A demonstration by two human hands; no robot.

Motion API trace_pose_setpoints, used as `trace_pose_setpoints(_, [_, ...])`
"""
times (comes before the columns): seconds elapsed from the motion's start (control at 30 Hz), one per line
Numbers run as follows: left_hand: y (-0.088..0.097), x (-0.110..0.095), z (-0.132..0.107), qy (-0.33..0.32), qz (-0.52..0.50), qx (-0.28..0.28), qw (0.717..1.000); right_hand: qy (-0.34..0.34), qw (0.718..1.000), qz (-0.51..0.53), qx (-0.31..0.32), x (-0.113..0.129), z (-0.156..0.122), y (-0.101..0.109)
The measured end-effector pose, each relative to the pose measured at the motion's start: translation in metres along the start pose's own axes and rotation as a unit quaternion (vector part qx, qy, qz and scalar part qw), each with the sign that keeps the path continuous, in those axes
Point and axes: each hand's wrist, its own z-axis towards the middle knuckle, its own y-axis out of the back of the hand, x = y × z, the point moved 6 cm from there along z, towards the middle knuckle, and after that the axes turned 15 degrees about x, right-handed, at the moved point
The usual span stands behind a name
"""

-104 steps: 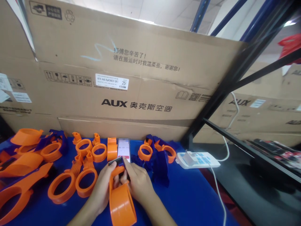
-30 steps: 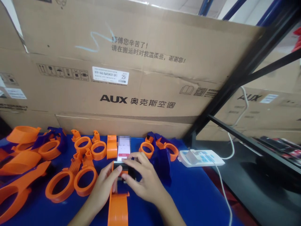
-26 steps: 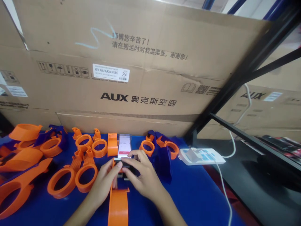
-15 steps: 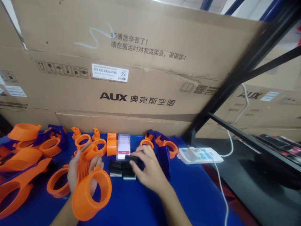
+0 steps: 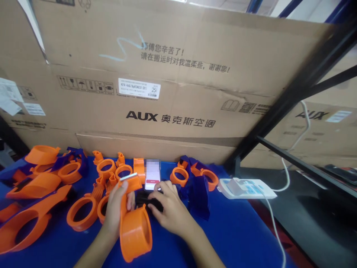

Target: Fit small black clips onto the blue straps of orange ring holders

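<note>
My left hand (image 5: 113,209) is closed round the handle of an orange plastic tape dispenser (image 5: 136,231). Its wide ring hangs toward me, and a pale toothed blade edge shows at the far end. To the right, my right hand (image 5: 173,209) has its thumb and fingers closed on a small black piece (image 5: 156,204). Other black pieces (image 5: 141,199) lie beside it, partly hidden by the dispenser and my fingers. Just beyond them a phone (image 5: 153,174) with a lit screen rests against an orange part (image 5: 138,171).
More orange dispensers (image 5: 82,214) lie across the left of the blue table (image 5: 231,238). Dark blue plastic pieces (image 5: 198,197) and orange rings sit at the back right. A white power strip (image 5: 247,188) with a cable lies at the right edge. A large cardboard box (image 5: 178,93) stands behind.
The tape dispenser has moved right, closer to my right hand, and has turned so its blade end points right. My right hand stays at the black pieces. The view has shifted slightly left.
</note>
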Motion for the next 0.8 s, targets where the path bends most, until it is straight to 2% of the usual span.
trace_pose_setpoints(0.1, [0.0, 0.001, 0.001, -0.025, 0.057, 0.016, 0.998, -0.008, 0.998, 0.038, -0.047, -0.003, -0.002, 0.011])
trace_pose_setpoints(0.23, [-0.004, 0.007, -0.002, -0.005, 0.138, 0.039, 0.99, -0.002, 0.978, 0.16, -0.134, -0.009, -0.008, 0.03])
trace_pose_setpoints(0.4, [-0.031, 0.013, -0.01, 0.033, 0.22, 0.137, 0.965, 0.03, 0.961, 0.253, -0.103, -0.002, -0.005, 0.03])
trace_pose_setpoints(0.47, [-0.035, 0.011, -0.01, 0.025, 0.231, 0.142, 0.962, 0.028, 0.955, 0.273, -0.115, 0.0, -0.004, 0.03])
trace_pose_setpoints(0.53, [-0.031, 0.01, -0.009, 0.019, 0.224, 0.129, 0.966, 0.015, 0.949, 0.283, -0.141, -0.005, -0.006, 0.032])
trace_pose_setpoints(0.63, [-0.013, -0.002, -0.007, -0.015, 0.143, 0.1, 0.985, -0.033, 0.936, 0.282, -0.207, -0.026, -0.016, 0.042])
trace_pose_setpoints(0.73, [0.007, -0.022, -0.007, -0.067, -0.054, 0.101, 0.991, -0.107, 0.913, 0.232, -0.317, -0.053, -0.035, 0.062])
trace_pose_setpoints(0.77, [0.014, -0.029, -0.008, -0.075, -0.112, 0.088, 0.987, -0.12, 0.913, 0.205, -0.333, -0.057, -0.039, 0.067])
trace_pose_setpoints(0.8, [0.023, -0.033, -0.009, -0.079, -0.157, 0.049, 0.983, -0.118, 0.921, 0.181, -0.324, -0.056, -0.04, 0.07])
